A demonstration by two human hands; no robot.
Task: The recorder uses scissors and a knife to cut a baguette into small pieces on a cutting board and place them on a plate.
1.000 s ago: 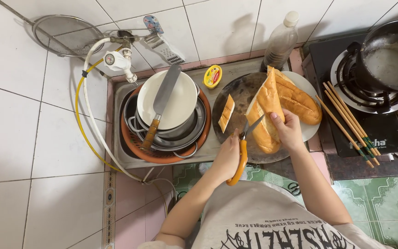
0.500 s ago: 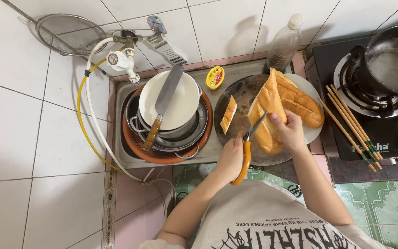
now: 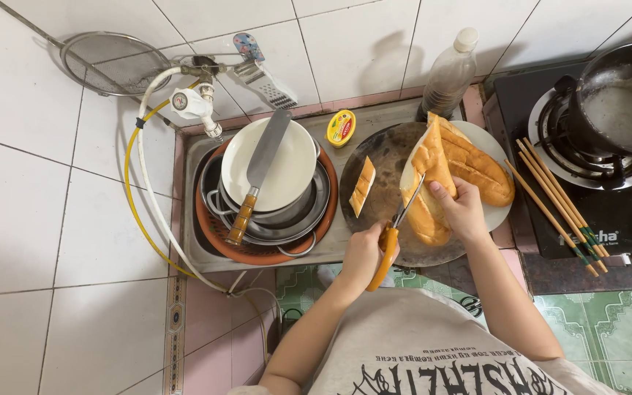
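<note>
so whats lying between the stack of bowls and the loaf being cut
In the head view, a small cut piece of bread lies on the round dark tray, between the stack of bowls and the loaf. A yellow tin sits farther back.

A low metal counter (image 3: 330, 157) is running along the foot of the white tiled wall, edged in pink tile. On its left end a round orange basket (image 3: 257, 256) is sitting, filled with stacked steel bowls and a white bowl. A small yellow tin (image 3: 341, 128) is standing near the back edge, just beside a dark round board (image 3: 382, 190) that is taking up the middle. A clear plastic bottle (image 3: 449, 73) is standing at the back, touching the wall. A white plate (image 3: 495, 146) is lying partly under the board's right side. Further right, a black gas stove (image 3: 623, 227) is sitting with wooden chopsticks (image 3: 557, 208) lying across its left edge.
</note>
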